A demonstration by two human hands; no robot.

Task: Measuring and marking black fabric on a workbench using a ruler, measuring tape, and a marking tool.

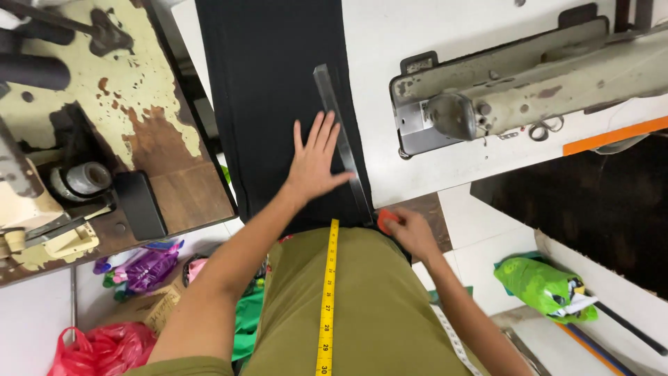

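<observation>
Head view, near to far: yellow tape measure hangs down my chest; my right hand pinches orange chalk; my left hand, flat and spread, presses the clear ruler onto black cloth; beyond, a sewing machine.

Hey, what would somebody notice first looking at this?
Probably the left hand spread flat on the black fabric at centre, pinning a long clear ruler. Below it, the right hand pinches a small orange chalk at the ruler's near end. An old sewing machine fills the upper right.
</observation>
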